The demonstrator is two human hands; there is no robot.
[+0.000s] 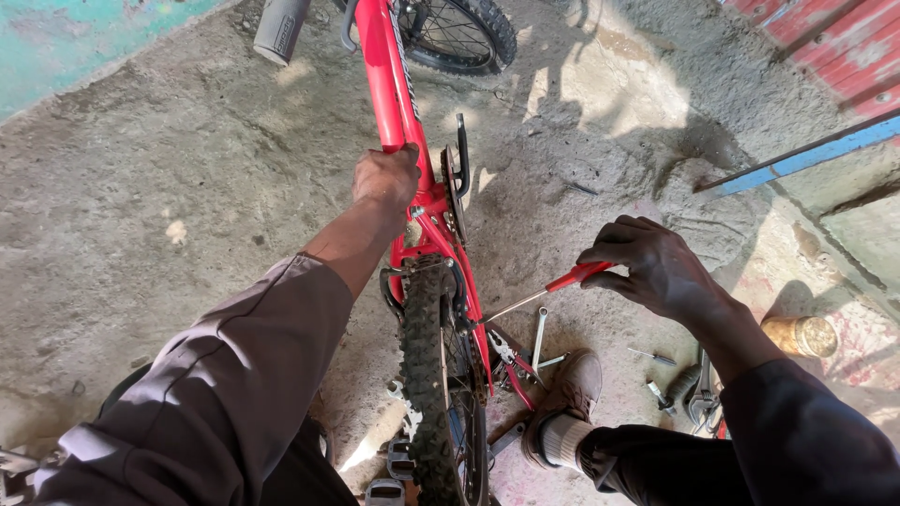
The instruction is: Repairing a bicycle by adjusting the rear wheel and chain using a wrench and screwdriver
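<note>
A red bicycle frame [394, 84] stands upright between my legs, its knobby rear tyre [427, 375] pointing toward me. My left hand [384, 178] is clamped around the red frame tube just above the rear wheel. My right hand [652, 262] holds a screwdriver with a red handle [577, 276]; its metal shaft slants down-left to the frame beside the rear wheel. The front wheel [459, 33] shows at the top edge.
Loose tools lie on the rough concrete by my right shoe [567, 394]: a spanner [539, 337], pliers [701, 398] and small bits. A brass-coloured tin [802, 335] sits at right. A blue bar [806, 155] and red sheet metal [844, 47] stand at top right.
</note>
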